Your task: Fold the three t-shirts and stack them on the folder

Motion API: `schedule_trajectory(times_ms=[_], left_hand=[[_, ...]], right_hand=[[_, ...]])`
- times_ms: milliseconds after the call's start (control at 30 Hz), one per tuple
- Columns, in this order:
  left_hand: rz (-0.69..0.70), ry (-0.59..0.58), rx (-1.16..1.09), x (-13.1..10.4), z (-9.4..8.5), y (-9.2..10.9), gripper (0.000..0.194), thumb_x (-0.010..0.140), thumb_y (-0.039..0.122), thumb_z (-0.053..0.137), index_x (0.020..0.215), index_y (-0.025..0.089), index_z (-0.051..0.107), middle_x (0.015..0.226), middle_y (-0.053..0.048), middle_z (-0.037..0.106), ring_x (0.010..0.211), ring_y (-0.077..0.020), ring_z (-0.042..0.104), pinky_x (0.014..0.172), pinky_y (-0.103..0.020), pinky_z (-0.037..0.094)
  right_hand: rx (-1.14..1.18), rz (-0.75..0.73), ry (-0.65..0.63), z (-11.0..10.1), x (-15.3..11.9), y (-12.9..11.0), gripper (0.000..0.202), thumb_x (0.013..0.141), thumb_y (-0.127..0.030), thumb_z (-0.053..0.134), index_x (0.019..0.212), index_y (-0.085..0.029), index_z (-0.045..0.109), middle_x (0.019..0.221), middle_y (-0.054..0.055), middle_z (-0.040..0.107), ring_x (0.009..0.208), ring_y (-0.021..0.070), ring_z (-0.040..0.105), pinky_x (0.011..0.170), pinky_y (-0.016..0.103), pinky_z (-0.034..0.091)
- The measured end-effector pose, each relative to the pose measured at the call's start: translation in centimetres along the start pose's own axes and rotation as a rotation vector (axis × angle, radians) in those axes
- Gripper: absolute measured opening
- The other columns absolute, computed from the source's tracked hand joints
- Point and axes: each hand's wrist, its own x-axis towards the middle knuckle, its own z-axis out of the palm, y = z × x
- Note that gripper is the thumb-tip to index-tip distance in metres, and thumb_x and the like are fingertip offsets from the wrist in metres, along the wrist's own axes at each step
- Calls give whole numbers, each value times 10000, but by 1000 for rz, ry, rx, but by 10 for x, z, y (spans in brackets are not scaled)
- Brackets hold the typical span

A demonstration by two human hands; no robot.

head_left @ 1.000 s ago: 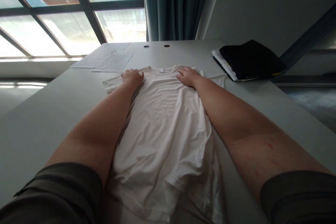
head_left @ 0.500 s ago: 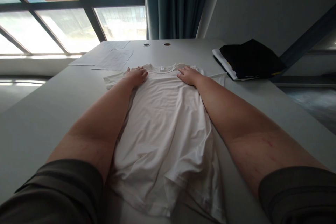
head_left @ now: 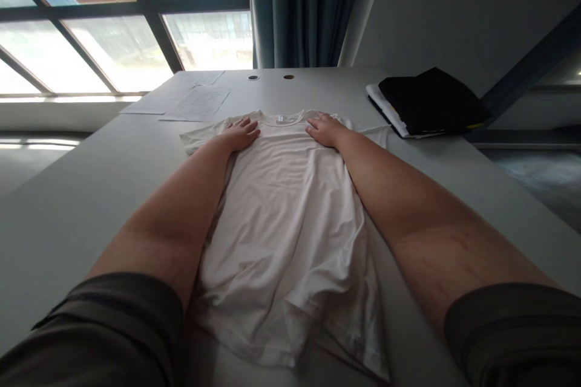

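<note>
A white T-shirt (head_left: 285,217) lies spread on the table, its collar at the far end and its hem towards me. Wrinkles run down its body, and the lower right part of the hem is rumpled. My left hand (head_left: 241,134) rests flat on the left shoulder area, fingers stretched out and slightly apart. On the other side of the collar, my right hand (head_left: 325,130) lies flat on the right shoulder area with its fingers extended. Both sleeves reach out past my wrists, the right one partly hidden by my arm.
Printed paper sheets (head_left: 196,103) lie at the far left of the white table (head_left: 91,187). A black folder or bag (head_left: 431,103) sits on white papers at the far right. Two cable holes are near the back edge. Behind stand a window and a blue curtain (head_left: 304,12).
My left hand has slid slightly to the right and towards me on the T-shirt. My right hand has stayed nearly in place.
</note>
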Motion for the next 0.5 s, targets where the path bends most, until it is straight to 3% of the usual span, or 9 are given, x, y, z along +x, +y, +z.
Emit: schedule_trajectory(times_ms=[100, 200, 300, 400, 500], left_hand=[[-22, 115, 3, -6, -1, 5, 640, 1057, 547, 251, 1606, 277, 442, 1699, -77, 363, 1549, -276, 345, 1263, -439, 270], [-31, 213, 68, -19, -8, 18, 583, 1046, 513, 299, 1525, 287, 544, 1598, -107, 481, 1437, -324, 459, 1202, -492, 331], [76, 262, 139, -50, -19, 32, 535, 1038, 458, 354, 1516, 308, 542, 1552, -113, 516, 1395, -344, 469, 1177, -524, 320], [144, 335, 93, -113, -29, 41, 527, 1033, 467, 356, 1481, 286, 565, 1434, -124, 599, 1333, -335, 518, 1150, -500, 349], [174, 333, -3, -206, -30, 41, 488, 1006, 525, 362, 1313, 287, 658, 1217, -108, 683, 1181, -321, 611, 1113, -500, 398]], right_hand=[[7, 17, 139, -5, -12, -1, 717, 1059, -630, 413, 1599, -166, 489, 1714, 138, 178, 1585, 409, 125, 1289, 568, 176], [18, 25, 235, -9, -37, -10, 690, 1071, -589, 410, 1556, -114, 526, 1690, 186, 207, 1579, 417, 128, 1277, 590, 177], [20, -61, 284, -14, -82, -26, 623, 1074, -537, 415, 1508, -114, 558, 1671, 193, 249, 1571, 409, 150, 1271, 596, 180], [12, -217, 336, -25, -146, -42, 538, 1075, -505, 436, 1461, -160, 580, 1654, 166, 290, 1554, 383, 194, 1268, 566, 196], [34, -389, 341, -40, -218, -55, 400, 1062, -440, 476, 1346, -205, 632, 1545, 149, 429, 1454, 340, 357, 1226, 499, 281]])
